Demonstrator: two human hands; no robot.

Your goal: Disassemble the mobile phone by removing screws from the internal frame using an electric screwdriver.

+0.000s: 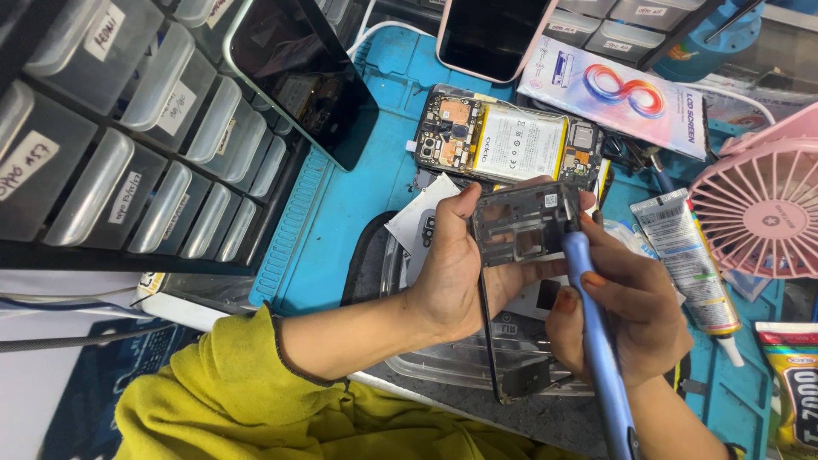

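My left hand (pixel 456 273) holds a dark phone middle frame (pixel 521 228) upright by its left edge, over the blue work mat (pixel 341 204). My right hand (pixel 630 311) grips a blue tool (pixel 596 341) like a pen, its tip touching the frame's upper right corner. Just beyond the frame lies an opened phone (pixel 511 140) with its battery and circuit boards showing. A clear plastic tray (pixel 443 358) sits under my hands.
A rack of labelled grey drawers (pixel 128 128) fills the left. A dark screen panel (pixel 298 68) leans on it. A pink fan (pixel 767 204), glue tubes (pixel 694 264), a printed screen box (pixel 613 94) and another phone (pixel 490 34) crowd the right and back.
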